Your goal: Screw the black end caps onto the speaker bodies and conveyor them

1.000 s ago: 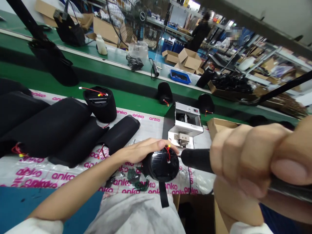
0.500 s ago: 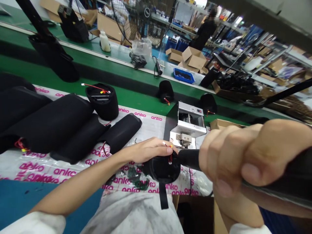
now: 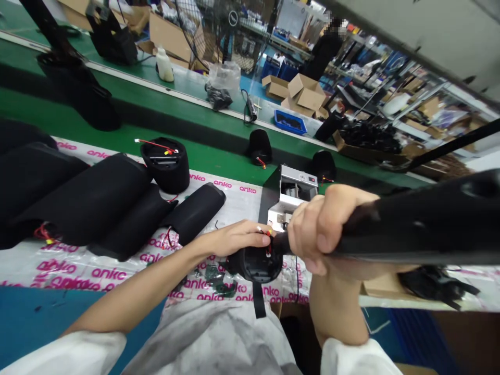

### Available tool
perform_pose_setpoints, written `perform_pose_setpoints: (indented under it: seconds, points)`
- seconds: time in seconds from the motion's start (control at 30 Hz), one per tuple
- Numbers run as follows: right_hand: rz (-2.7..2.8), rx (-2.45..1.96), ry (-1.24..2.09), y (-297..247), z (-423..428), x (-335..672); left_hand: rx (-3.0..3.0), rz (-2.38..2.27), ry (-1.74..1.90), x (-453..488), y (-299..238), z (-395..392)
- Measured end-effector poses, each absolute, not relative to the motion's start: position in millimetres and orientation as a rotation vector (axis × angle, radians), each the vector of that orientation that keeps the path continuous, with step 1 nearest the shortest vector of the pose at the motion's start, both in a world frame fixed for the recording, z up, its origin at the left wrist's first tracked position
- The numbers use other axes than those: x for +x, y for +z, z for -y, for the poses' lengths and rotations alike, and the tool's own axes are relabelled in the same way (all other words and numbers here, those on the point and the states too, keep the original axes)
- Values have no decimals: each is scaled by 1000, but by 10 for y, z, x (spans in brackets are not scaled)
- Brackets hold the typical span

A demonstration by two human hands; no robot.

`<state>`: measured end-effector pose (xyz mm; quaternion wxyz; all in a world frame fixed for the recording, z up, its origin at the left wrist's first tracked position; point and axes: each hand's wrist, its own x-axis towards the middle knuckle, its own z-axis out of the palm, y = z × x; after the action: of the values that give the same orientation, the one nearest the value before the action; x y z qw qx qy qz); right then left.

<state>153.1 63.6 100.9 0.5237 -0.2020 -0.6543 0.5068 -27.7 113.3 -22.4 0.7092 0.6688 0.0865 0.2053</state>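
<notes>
A black fabric-covered cylinder [image 3: 261, 266] lies on the bench before me, its end facing me, with a black strap [image 3: 258, 299] hanging down. My left hand [image 3: 244, 237] lies over its upper side and holds it, thumb by the red wires [image 3: 269, 245] with white connectors. My right hand [image 3: 326, 224] is wrapped round a long black electric screwdriver [image 3: 417, 224]. The screwdriver's narrow front end meets the cylinder's right side; its tip cannot be made out. Behind the right hand stands a silver screw feeder [image 3: 299, 179], partly covered.
More black cylinders [image 3: 89, 192] lie at the left on printed plastic sheeting [image 3: 105, 273]. One cylinder [image 3: 167, 169] stands upright, wires on top. Beyond is a green conveyor belt [image 3: 219, 148] carrying cylinders, with a blue tray [image 3: 289, 123] past it. A person [image 3: 324, 49] is far behind.
My right hand and the screwdriver have shifted left and farther from the camera, and the screwdriver's rear end has risen into view. My left hand remains on the cylinder. The view has shifted slightly.
</notes>
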Motion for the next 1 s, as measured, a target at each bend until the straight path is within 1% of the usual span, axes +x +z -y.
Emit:
perform_pose_setpoints:
  seconds: [0.07, 0.13, 0.3, 0.4, 0.5, 0.63, 0.73, 0.87, 1.0]
  points:
    - [1558, -362, 1284, 1010, -624, 1446, 1495, -203, 456, -285, -201, -1117]
    - [1493, -388, 1262, 1018, -584, 1446, 1511, -303, 509, -320, -177, -1021]
    - [1289, -457, 1065, 1109, -367, 1919, 1542, -691, 862, -479, -254, -425]
    - [1229, -547, 824, 1103, -298, 2253, 1514, -833, 957, -469, -385, -94]
    - [1291, -598, 651, 899, -396, 2338, 1488, -897, 1055, -361, -486, -9]
    - [1267, -555, 553, 473, -603, 2160, 1550, -876, 1100, -264, -545, -149]
    - [1303, -499, 618, 272, -680, 2079, 1566, -842, 1121, -257, -561, -218]
    - [1344, -456, 747, 180, -746, 2096, 1521, -807, 1166, -232, -572, -202]
    - [1242, -484, 1125, 288, -628, 2166, 1511, -775, 1229, -197, -571, -196]
